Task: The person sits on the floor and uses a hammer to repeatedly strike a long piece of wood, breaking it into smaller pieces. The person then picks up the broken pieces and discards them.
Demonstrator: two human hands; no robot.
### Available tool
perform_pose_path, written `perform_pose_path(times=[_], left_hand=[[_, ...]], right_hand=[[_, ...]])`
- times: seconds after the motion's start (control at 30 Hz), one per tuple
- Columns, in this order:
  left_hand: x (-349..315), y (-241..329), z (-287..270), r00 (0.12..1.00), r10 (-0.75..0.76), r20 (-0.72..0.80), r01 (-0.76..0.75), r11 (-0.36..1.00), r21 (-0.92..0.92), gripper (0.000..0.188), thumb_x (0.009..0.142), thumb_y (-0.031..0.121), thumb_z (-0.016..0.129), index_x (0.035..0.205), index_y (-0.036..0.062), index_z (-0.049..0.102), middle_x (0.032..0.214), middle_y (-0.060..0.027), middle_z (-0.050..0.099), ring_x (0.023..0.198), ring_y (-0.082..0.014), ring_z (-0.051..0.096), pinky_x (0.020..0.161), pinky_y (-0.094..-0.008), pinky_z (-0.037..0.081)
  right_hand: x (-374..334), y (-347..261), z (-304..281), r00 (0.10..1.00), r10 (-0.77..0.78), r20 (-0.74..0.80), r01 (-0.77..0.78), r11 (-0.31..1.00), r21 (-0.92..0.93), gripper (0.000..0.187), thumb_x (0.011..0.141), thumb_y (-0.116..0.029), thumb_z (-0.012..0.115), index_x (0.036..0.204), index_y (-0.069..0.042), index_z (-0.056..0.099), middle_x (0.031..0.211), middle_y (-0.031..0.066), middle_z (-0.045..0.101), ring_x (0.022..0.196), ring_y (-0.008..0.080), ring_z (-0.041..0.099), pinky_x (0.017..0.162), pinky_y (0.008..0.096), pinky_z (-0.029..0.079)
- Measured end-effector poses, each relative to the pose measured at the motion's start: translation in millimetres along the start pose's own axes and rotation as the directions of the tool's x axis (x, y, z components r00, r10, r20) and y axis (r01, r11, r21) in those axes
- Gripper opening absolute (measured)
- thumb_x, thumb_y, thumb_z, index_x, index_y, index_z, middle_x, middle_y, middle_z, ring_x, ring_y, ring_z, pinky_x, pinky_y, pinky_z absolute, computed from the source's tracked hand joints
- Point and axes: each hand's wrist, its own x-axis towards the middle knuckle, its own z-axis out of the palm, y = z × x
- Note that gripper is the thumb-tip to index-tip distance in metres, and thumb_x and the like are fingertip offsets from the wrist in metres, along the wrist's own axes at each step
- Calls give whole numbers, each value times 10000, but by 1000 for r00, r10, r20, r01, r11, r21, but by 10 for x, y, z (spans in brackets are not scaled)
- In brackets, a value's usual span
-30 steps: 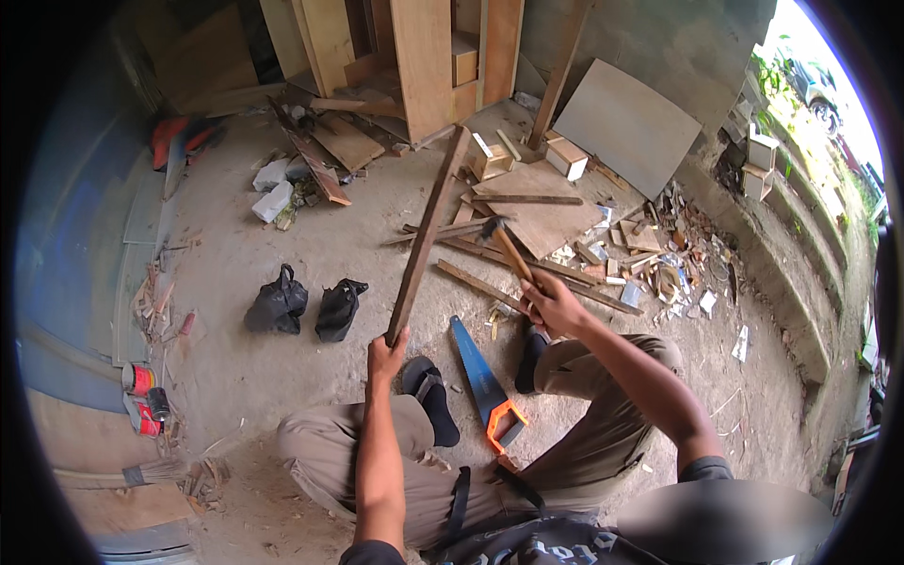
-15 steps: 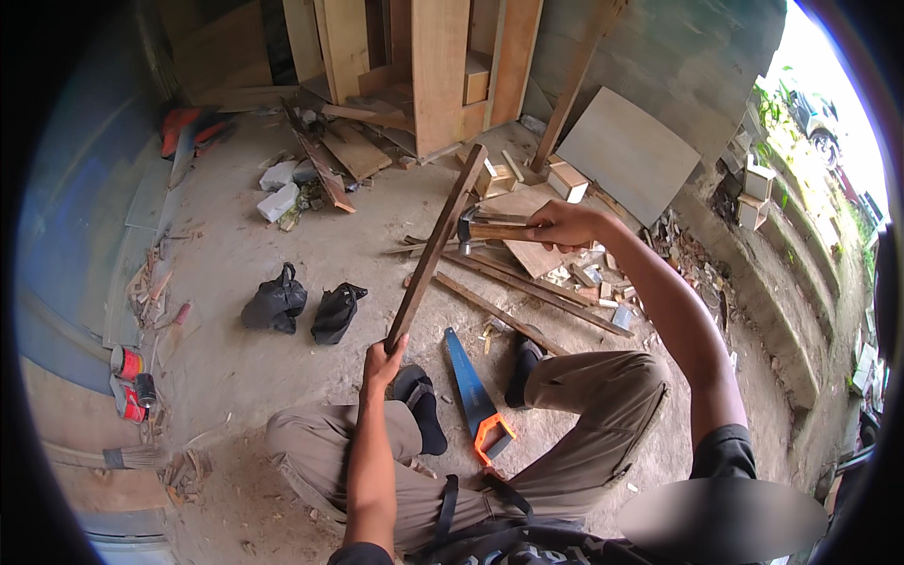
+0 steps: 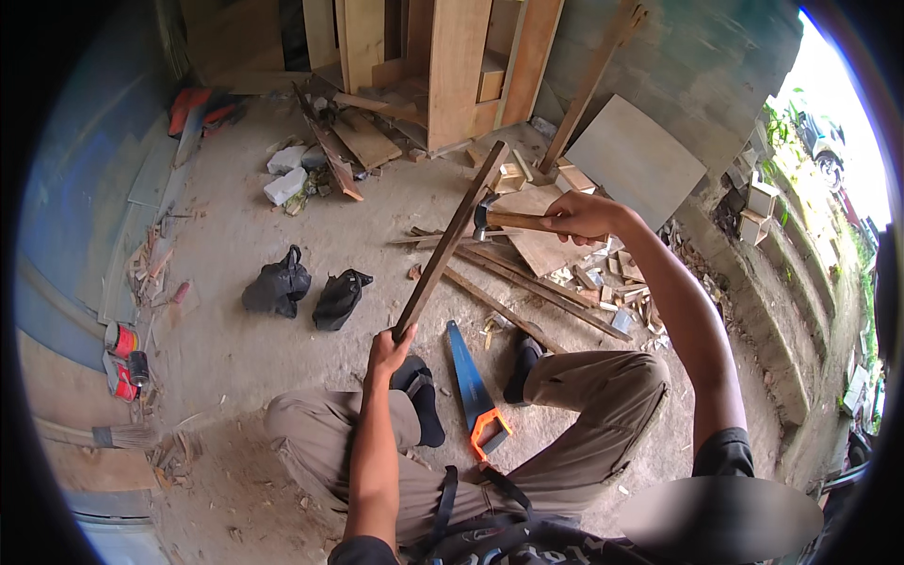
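While I sit on the dusty floor [image 3: 235, 348] with my knees bent, my left hand [image 3: 388, 350] is wrapped tight around the near end of a long wooden strip [image 3: 450, 241]. The fingers are fully curled, and the strip rises from my fist and slants away to the upper right, its far end up in the air near the stacked timber [image 3: 452, 66]. My right hand [image 3: 579, 215] is closed firmly around the wooden handle of a hammer [image 3: 499, 219], arm stretched out in front of me. The hammer lies nearly level, handle running left from my fist, and its dark metal head sits right against the upper part of the strip; I cannot tell whether it touches the wood or hangs just beside it.

Between my feet on the floor lies a handsaw [image 3: 474, 386] with a blue blade and an orange handle, the handle towards me. Beyond the strip, thin battens and offcuts [image 3: 565, 282] lie scattered on the floor, under and beside my right hand. Off to my left sit two black bags [image 3: 301, 292], close together, well apart from both hands. A grey board [image 3: 636, 160] leans against the wall on the right.
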Motion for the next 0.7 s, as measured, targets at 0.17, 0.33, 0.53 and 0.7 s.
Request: perform_pose_path(times=[0.17, 0.33, 0.53, 0.7], left_hand=[[17, -88, 24, 998, 44, -41, -44, 999, -11, 621, 873, 591, 640, 777, -22, 666, 615, -169, 603, 614, -273, 641, 585, -426, 465], [59, -153, 45, 1000, 25, -2, -25, 999, -31, 651, 861, 633, 621, 800, -14, 673, 637, -161, 621, 655, -291, 659, 613, -428, 479], [14, -77, 91, 1000, -2, 17, 2, 1000, -23, 694, 852, 676, 613, 827, -14, 683, 656, -162, 635, 678, -309, 674, 625, -434, 488], [17, -35, 60, 995, -83, 51, 83, 997, 10, 654, 856, 635, 644, 751, -11, 656, 596, -70, 586, 626, -168, 614, 588, -388, 468]], right_hand=[[36, -121, 61, 994, 101, 37, -104, 991, 86, 380, 1002, -381, 549, 893, -35, 662, 630, 14, 584, 520, 104, 551, 444, 291, 425], [90, -153, 496, 992, 126, -30, -107, 931, 348, 288, 974, -305, 616, 837, -53, 646, 587, 2, 552, 467, 86, 504, 381, 272, 351], [-9, -31, 624, 989, 140, -57, -70, 761, 645, 260, 992, -255, 603, 1022, 1, 640, 678, 24, 598, 494, 80, 498, 393, 257, 365], [-45, -13, 469, 945, 94, 314, -298, 649, 700, 370, 1039, -272, 533, 1261, 23, 559, 687, -2, 517, 504, 62, 391, 418, 229, 348]])
